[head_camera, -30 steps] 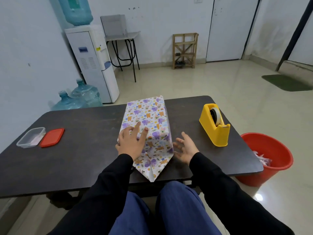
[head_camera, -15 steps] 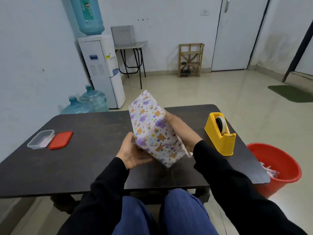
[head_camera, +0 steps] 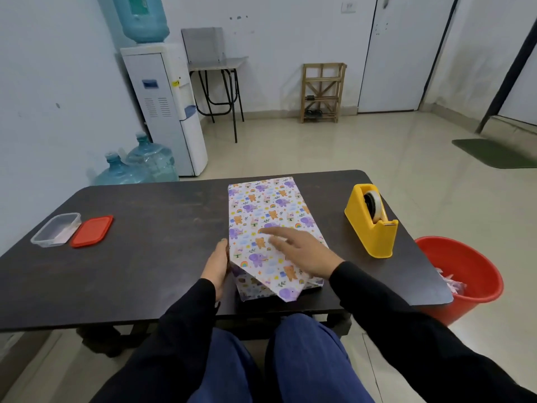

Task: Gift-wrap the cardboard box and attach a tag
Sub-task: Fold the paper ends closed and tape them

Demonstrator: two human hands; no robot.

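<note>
The box wrapped in white paper with purple elephants and orange bears (head_camera: pixel 267 210) lies flat on the dark table (head_camera: pixel 162 228), its long axis pointing away from me. A triangular paper flap at its near end points towards me and is folded down over the end. My left hand (head_camera: pixel 216 266) rests flat against the box's near left side. My right hand (head_camera: pixel 302 251) lies on top of the near part of the box, fingers spread. A yellow tape dispenser (head_camera: pixel 370 222) stands to the right of the box. No tag is visible.
A clear plastic container (head_camera: pixel 56 229) and its red lid (head_camera: pixel 92 230) lie at the table's left. A red bucket (head_camera: pixel 462 274) with scraps stands on the floor by the right corner. A water dispenser (head_camera: pixel 165 109) and bottles stand behind the table.
The box was lifted and turned over in both hands, then laid flat on the table again. My right hand moved from the table onto its top; the left now sits at its side.
</note>
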